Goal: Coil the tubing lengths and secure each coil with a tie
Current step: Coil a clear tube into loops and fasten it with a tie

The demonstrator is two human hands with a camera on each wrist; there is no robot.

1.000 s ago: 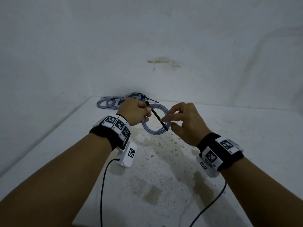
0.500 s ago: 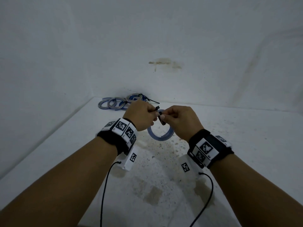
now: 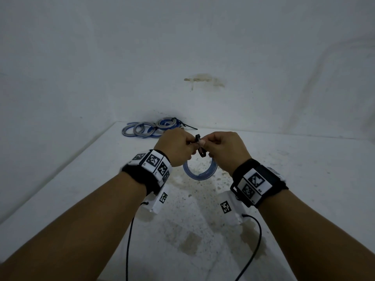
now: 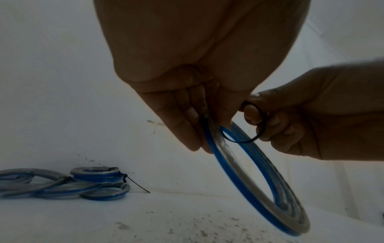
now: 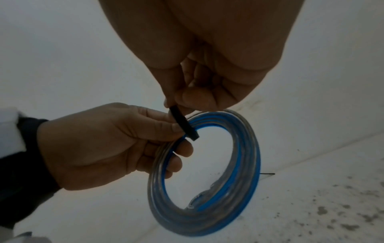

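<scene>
The stained white bench (image 3: 284,179) lies below. Above it hangs the blue-and-clear plastic tubing coil (image 5: 245,164), gripped by left hand (image 3: 175,148) fingers. Right hand (image 3: 224,149) fingers pinch the looped black plastic tie (image 4: 256,131).

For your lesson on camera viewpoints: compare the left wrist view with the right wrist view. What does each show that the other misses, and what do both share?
Only the left wrist view shows the pile of finished blue-and-clear tubing coils lying by the wall, one bound with a black tie.

Only the right wrist view shows the left hand from the side, with its fingers curled round the coil's rim, and its dark wristband.

Both show the held blue-and-clear tubing coil, the black cable tie looped at its top, the right hand pinching that tie, and the speckled white table.
</scene>
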